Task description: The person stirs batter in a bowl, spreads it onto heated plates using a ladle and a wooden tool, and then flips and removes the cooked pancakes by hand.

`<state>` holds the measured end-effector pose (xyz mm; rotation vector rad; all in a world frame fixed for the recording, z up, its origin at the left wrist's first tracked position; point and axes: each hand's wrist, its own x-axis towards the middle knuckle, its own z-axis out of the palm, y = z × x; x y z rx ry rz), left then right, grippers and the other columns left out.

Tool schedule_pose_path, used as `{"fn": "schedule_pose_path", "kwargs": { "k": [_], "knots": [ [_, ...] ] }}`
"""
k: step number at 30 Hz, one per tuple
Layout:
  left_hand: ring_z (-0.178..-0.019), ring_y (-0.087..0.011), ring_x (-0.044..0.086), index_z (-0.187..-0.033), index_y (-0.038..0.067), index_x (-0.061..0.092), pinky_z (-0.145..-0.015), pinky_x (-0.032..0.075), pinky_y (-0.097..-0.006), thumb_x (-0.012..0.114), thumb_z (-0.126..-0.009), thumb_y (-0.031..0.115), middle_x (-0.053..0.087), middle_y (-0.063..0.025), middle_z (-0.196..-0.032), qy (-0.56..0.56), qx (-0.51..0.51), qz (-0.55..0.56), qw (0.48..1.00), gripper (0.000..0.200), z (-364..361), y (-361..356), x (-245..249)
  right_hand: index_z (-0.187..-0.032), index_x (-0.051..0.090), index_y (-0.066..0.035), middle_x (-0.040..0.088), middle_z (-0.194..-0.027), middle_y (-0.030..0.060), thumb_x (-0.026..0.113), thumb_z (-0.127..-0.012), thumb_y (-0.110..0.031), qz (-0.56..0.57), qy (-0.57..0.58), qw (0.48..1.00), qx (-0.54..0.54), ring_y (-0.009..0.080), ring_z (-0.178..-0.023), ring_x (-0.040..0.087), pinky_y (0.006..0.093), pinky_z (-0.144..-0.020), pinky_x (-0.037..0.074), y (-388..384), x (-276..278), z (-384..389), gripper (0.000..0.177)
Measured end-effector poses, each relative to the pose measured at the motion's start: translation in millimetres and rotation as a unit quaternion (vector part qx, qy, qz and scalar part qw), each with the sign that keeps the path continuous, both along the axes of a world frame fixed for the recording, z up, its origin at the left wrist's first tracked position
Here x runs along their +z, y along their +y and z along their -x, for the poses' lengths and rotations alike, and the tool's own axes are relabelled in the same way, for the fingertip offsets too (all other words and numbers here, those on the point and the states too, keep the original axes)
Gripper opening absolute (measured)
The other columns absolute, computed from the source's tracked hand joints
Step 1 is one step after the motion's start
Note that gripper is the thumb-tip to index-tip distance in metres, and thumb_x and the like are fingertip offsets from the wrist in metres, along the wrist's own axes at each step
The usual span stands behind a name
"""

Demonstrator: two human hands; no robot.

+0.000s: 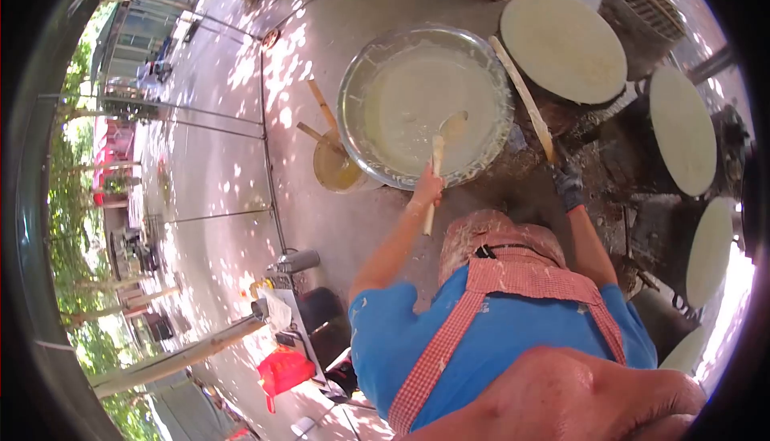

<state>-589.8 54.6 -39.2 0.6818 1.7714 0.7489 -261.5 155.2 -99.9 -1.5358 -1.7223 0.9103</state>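
A wide metal basin [346, 120] of pale, creamy batter [409, 80] stands in front of me. My left hand [429, 188], bare, is closed round the handle of a wooden ladle [438, 152]. The ladle's bowl is over the batter near the basin's near side. My right hand [569, 186] wears a dark glove and grips the near end of a long, flat wooden stick [521, 92]. The stick slants away between the basin and a round griddle covered by a pale sheet of batter [564, 46], its far tip near the basin's rim.
More round griddles with pale tops [682, 130] [710, 252] curve along my right side. Left of the basin, a bucket [335, 167] holds yellowish liquid and wooden handles. A red bag [285, 373] hangs at a small table on the left. A woven basket [646, 0] stands at the far right.
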Motion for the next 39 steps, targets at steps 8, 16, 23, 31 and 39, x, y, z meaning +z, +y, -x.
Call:
{"fn": "schedule_pose_path", "kwargs": {
  "k": [8, 16, 23, 31, 39],
  "knots": [
    [-0.078, -0.0312, 0.059, -0.127, 0.023, 0.031, -0.068, 0.046, -0.0420, 0.043, -0.072, 0.003, 0.058, -0.0203, -0.082, 0.437, -0.167, 0.102, 0.878, 0.060, 69, 8, -68, -0.117, 0.046, -0.008, 0.057, -0.100, 0.0180, 0.056, -0.076, -0.020, 0.056, -0.132, 0.982, 0.120, 0.0282, -0.089, 0.056, 0.0334, -0.077, 0.041, 132, -7, 89, 0.044],
    [-0.084, -0.0317, 0.057, -0.121, 0.021, 0.041, -0.071, 0.047, -0.0391, 0.046, -0.076, 0.007, 0.048, -0.0177, -0.106, 0.490, -0.189, 0.170, 0.834, 0.047, 106, -7, -64, -0.111, 0.051, -0.008, 0.054, -0.102, 0.0202, 0.041, -0.082, -0.037, -0.084, -0.325, 0.927, 0.164, 0.0357, -0.094, 0.050, 0.0397, -0.082, 0.040, 178, -104, 127, 0.042],
    [-0.090, -0.0334, 0.053, -0.104, 0.011, 0.054, -0.073, 0.044, -0.0413, 0.047, -0.076, 0.015, 0.051, -0.0185, -0.095, 0.457, -0.111, 0.095, 0.878, 0.029, 162, -13, -47, -0.124, 0.039, -0.011, 0.046, -0.118, 0.0163, 0.046, -0.079, -0.027, -0.161, -0.460, 0.856, 0.170, 0.0321, -0.108, 0.042, 0.0411, -0.090, 0.034, 173, -45, 148, 0.048],
    [-0.060, -0.0264, 0.060, -0.085, 0.001, 0.059, -0.047, 0.047, -0.0347, 0.045, -0.072, 0.003, 0.059, -0.0186, -0.085, 0.127, 0.355, 0.160, 0.912, 0.019, 336, -42, -160, -0.121, 0.043, -0.011, 0.050, -0.111, 0.0158, 0.054, -0.076, -0.028, -0.192, -0.427, 0.856, 0.220, 0.0315, -0.105, 0.044, 0.0393, -0.090, 0.034, 68, -15, 196, 0.049],
    [-0.062, -0.0250, 0.060, -0.126, 0.007, 0.024, -0.044, 0.047, -0.0318, 0.046, -0.072, 0.001, 0.058, -0.0187, -0.085, 0.034, 0.497, 0.173, 0.850, 0.059, 360, -32, -235, -0.117, 0.047, -0.013, 0.052, -0.106, 0.0176, 0.057, -0.074, -0.019, -0.003, -0.354, 0.896, 0.268, 0.0325, -0.100, 0.046, 0.0392, -0.087, 0.036, 11, 27, 285, 0.045]
  ]
}}
